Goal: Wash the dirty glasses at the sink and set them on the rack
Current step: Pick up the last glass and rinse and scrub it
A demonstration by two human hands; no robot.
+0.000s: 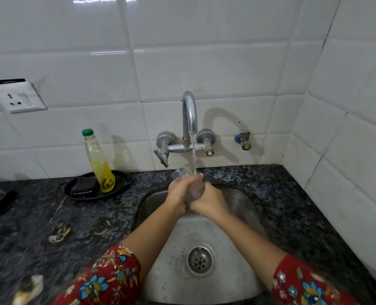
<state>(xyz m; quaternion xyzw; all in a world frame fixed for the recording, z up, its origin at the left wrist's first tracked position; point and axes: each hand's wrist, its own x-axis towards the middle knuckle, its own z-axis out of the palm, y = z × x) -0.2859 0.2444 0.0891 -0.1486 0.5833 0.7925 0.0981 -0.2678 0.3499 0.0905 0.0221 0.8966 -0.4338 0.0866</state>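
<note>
The left hand (179, 191) and right hand (208, 200) both curl round 1 tilted glass (182, 171) under the tap (189, 115) stream above the sink (240, 208); best to turn it slowly so water rinses inside, gripping firmly against slip, though the hands hide its body and no rack shows.

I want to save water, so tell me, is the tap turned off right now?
No, water runs from the tap onto the glass that the left hand and right hand hold over the sink.
</note>
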